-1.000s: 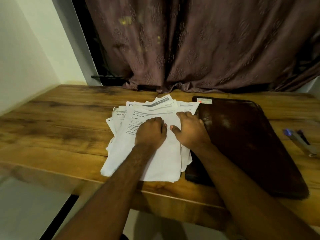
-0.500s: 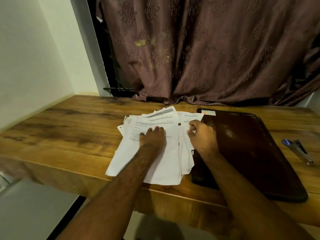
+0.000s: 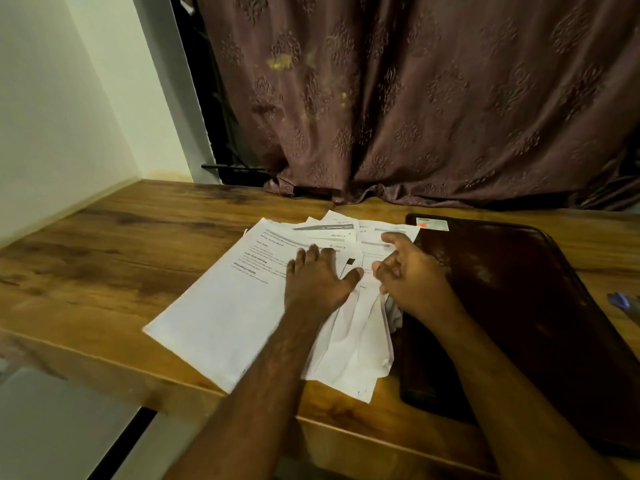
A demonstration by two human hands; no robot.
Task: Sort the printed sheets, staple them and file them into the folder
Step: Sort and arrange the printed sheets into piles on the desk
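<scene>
A loose pile of printed sheets (image 3: 235, 306) lies fanned out near the front edge of the wooden table (image 3: 104, 265). My left hand (image 3: 318, 282) presses flat on the top sheet, fingers straight. That top sheet sits skewed out to the left of the pile. My right hand (image 3: 412, 275) is at the pile's right edge, its fingers curled round the sheets there, whose edge lifts under the palm. The dark brown folder (image 3: 526, 306) lies closed just right of the pile, partly under the sheets' right side. A blue and grey stapler (image 3: 623, 303) shows at the far right edge.
A brown patterned curtain (image 3: 415, 116) hangs behind the table and drapes onto its back edge. A white wall (image 3: 52, 116) borders the left side. The folder carries a small white label (image 3: 433, 224) at its far corner. The table's front edge runs just below the sheets.
My left hand has flattened and slid the top sheet out to the left. My right hand moved to the pile's right edge and curled round the sheets there.
</scene>
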